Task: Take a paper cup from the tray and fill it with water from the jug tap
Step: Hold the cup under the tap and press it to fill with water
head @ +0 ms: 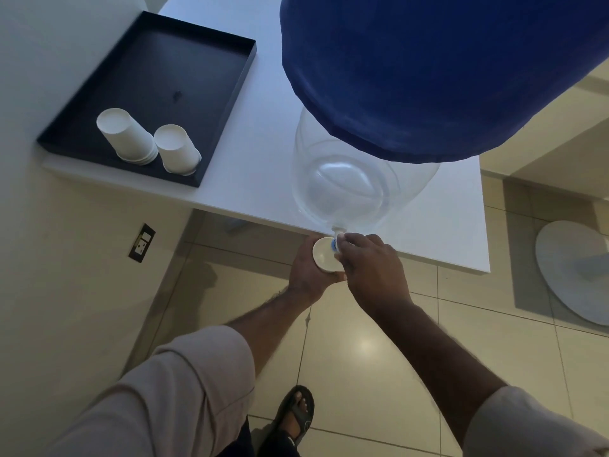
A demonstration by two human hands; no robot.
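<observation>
A clear water jug (pixel 349 189) with a dark blue cloth cover (pixel 428 67) stands on the white table (pixel 263 153), its small tap (pixel 337 237) reaching over the front edge. My left hand (pixel 304 272) grips a white paper cup (pixel 324 253) upright, just under the tap and below the table edge. My right hand (pixel 372 268) pinches the tap with its fingertips. Whether water is flowing is hidden by the fingers. A black tray (pixel 184 64) at the table's left holds two stacks of upturned paper cups (pixel 128 136).
A wall with a dark socket plate (pixel 141 242) runs down the left below the table. Beige floor tiles lie underneath, with my sandalled foot (pixel 295 413) near the bottom. A pale round fan base (pixel 573 268) sits on the floor at the right.
</observation>
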